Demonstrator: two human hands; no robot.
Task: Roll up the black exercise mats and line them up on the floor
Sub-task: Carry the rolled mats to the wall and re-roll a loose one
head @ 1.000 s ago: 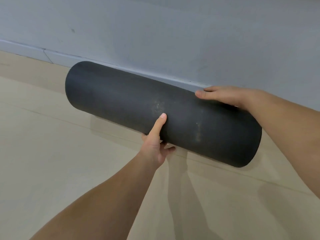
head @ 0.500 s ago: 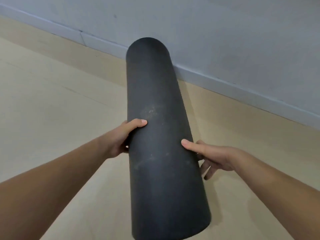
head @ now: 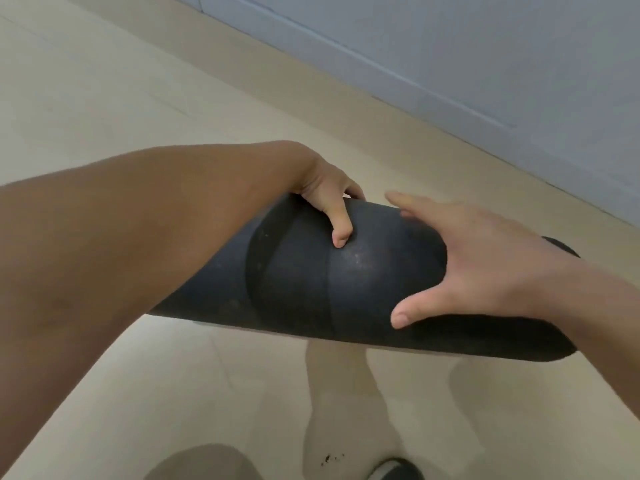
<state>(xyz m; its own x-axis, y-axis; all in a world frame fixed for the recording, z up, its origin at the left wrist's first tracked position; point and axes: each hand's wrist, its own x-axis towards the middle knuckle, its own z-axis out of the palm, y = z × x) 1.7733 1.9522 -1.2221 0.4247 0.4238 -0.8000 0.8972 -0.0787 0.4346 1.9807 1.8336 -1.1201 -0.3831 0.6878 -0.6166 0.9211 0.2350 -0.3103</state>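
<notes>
A rolled-up black exercise mat (head: pixel 311 289) is held in the air, lying across the view from lower left to right, above the beige floor. My left hand (head: pixel 329 199) grips its far upper side, thumb pressed down on the roll, and my left forearm covers the mat's left end. My right hand (head: pixel 478 258) lies spread over the mat's right half, thumb on the near side and fingers over the top. A darker seam band runs around the roll near the middle.
The beige floor (head: pixel 104 98) stretches to the left and below. A grey-blue wall with a skirting board (head: pixel 433 88) runs diagonally at the upper right. My shoe (head: pixel 394 471) shows at the bottom edge, beside a small dark speck on the floor.
The mat has swung from pointing away from me to lying crosswise and closer to the camera. My left hand has shifted over its top; my right hand now lies spread on its right half.
</notes>
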